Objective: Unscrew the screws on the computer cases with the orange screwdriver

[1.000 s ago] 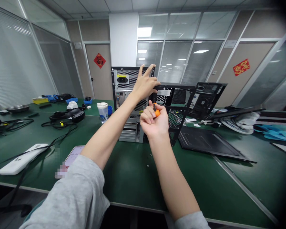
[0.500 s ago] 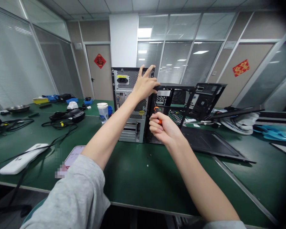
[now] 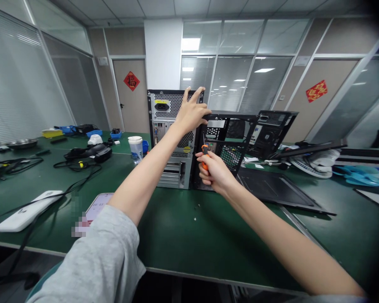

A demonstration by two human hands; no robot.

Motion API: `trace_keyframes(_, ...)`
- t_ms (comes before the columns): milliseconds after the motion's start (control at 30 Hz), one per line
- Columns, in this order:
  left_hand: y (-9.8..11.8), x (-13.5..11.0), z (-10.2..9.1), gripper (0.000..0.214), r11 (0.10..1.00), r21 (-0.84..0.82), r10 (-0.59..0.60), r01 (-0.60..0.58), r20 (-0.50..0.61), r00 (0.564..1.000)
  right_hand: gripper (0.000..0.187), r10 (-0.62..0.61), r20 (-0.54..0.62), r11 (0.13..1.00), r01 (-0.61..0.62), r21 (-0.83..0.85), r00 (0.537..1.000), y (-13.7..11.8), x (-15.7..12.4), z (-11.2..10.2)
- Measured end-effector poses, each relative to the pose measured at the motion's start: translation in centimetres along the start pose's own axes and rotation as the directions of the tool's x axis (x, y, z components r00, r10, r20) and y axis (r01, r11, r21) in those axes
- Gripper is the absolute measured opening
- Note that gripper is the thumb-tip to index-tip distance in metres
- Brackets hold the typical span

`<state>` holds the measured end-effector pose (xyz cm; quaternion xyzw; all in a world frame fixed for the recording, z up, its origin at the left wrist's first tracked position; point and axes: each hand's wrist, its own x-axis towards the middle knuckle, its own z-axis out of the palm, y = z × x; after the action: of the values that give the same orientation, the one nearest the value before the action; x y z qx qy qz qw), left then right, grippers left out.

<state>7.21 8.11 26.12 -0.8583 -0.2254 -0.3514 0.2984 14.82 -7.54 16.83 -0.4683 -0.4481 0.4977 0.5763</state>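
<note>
An open computer tower (image 3: 170, 139) stands upright on the green table (image 3: 183, 235), its rear panel facing me. My left hand (image 3: 191, 111) rests on the tower's top rear corner, fingers spread and partly curled over the edge. My right hand (image 3: 213, 172) is closed around an orange-handled screwdriver (image 3: 205, 156), held upright beside the tower's open side at mid height. The screwdriver's tip is too small to follow against the dark frame.
A second open black case (image 3: 271, 130) stands behind on the right, with a detached side panel (image 3: 271, 189) lying flat beside it. A phone (image 3: 97, 206), a white device (image 3: 25, 210), black cables (image 3: 76, 168) and a lidded cup (image 3: 135, 147) lie to the left.
My right hand with the screwdriver has moved down and forward, from in front of the tower's side to close against its open frame. The left hand has stayed on the tower's top.
</note>
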Motion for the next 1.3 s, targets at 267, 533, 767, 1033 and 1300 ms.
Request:
trace_keyframes(267,0.2,0.0,-0.4,0.029,1.0,0.021,-0.006,0.005,0.026,1.0,0.029,-0.03,-0.023,0.995,0.028,-0.094,0.999,-1.7,0.0,0.1)
trace_keyframes(533,0.1,0.0,-0.1,0.027,1.0,0.017,0.006,-0.006,-0.001,1.0,0.022,-0.029,0.085,0.999,0.025,0.045,0.996,-2.2,0.1,0.1)
trace_keyframes(767,0.2,0.0,-0.2,0.028,1.0,0.001,-0.001,0.001,0.011,1.0,0.023,-0.057,0.093,0.973,0.035,0.228,0.994,-1.8,0.2,0.8)
trace_keyframes(1033,0.4,-0.1,-0.4,0.027,1.0,0.018,-0.007,0.007,0.017,1.0,0.025,-0.085,0.108,0.894,0.028,0.448,0.991,-1.1,0.2,1.9)
trace_keyframes(1300,0.3,0.0,-0.3,0.024,1.0,0.004,0.004,-0.004,-0.02,1.0,0.032,-0.108,0.134,0.818,0.011,0.576,0.985,-1.6,0.1,2.6)
